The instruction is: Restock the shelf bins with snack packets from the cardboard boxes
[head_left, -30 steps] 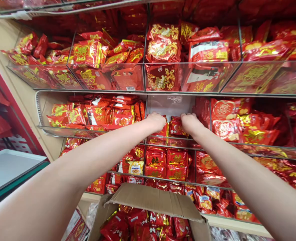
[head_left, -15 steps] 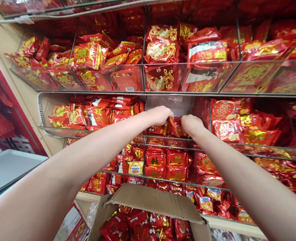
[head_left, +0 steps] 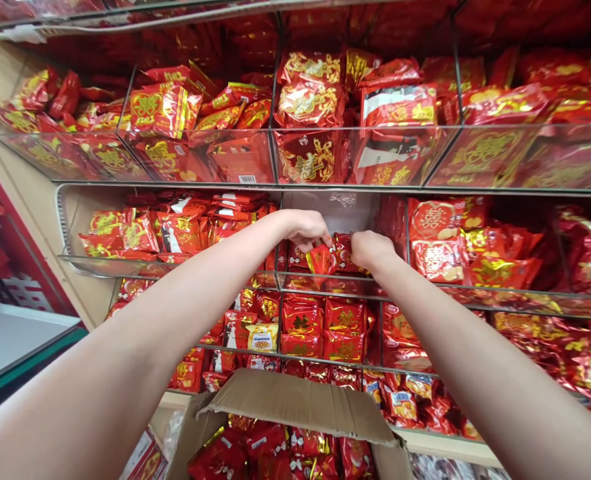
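Both of my arms reach into a compartment on the middle shelf. My left hand (head_left: 309, 229) is closed on a small red-and-gold snack packet (head_left: 321, 259), held just behind the clear front strip (head_left: 325, 283). My right hand (head_left: 373, 251) is at the compartment's right side, its fingers curled beside another red packet (head_left: 344, 251); its fingertips are hidden, so I cannot tell whether it grips that one. More red packets lie low in this compartment, partly behind my hands. Its pale back wall (head_left: 348, 212) shows above them.
Below my arms stands an open cardboard box (head_left: 295, 400) with red packets inside, one flap raised towards the shelves. Clear dividers split the shelves, where red packets (head_left: 310, 100) fill the neighbouring compartments. A grey tray (head_left: 20, 340) sits at the left.
The packet in my left hand has turned from edge-on to showing its face, and has moved slightly left. The whole view has shifted a little; my right hand stays at the compartment's right side.
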The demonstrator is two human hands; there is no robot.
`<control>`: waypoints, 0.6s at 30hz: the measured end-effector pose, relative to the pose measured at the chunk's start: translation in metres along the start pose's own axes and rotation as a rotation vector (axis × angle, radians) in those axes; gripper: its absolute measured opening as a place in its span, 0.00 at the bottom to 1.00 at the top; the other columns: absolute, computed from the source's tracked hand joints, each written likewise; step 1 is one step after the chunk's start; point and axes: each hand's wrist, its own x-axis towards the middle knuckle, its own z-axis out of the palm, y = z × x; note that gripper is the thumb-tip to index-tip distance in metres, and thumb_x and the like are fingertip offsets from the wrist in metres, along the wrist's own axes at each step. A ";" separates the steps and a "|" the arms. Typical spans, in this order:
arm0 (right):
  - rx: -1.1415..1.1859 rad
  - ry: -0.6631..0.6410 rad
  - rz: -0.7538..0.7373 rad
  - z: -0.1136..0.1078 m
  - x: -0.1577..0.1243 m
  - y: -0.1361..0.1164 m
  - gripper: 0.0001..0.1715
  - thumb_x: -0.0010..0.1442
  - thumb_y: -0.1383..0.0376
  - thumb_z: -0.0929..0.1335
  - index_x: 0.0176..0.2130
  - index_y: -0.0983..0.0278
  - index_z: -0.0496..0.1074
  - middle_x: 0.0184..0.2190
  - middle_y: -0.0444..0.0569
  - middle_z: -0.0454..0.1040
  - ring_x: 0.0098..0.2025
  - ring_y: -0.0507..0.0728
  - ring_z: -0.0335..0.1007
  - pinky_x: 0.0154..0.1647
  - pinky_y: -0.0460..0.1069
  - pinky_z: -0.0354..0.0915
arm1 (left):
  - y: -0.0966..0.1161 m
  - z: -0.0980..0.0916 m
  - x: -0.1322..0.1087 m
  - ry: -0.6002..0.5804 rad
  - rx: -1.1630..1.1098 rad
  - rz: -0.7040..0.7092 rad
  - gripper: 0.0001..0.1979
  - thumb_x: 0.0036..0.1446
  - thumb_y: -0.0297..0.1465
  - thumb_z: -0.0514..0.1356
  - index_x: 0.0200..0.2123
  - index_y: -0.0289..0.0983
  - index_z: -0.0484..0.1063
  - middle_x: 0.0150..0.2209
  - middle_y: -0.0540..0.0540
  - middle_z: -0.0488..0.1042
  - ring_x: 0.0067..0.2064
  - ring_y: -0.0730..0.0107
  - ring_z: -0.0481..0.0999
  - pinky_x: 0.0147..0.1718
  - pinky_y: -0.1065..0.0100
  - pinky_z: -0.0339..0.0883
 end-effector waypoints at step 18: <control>0.049 -0.014 -0.008 0.002 0.000 0.002 0.18 0.49 0.65 0.64 0.41 0.68 0.70 0.38 0.63 0.73 0.40 0.65 0.71 0.34 0.54 0.66 | 0.010 0.005 0.000 0.464 0.247 -0.014 0.19 0.36 0.22 0.61 0.37 0.31 0.71 0.41 0.37 0.72 0.45 0.53 0.70 0.43 0.66 0.62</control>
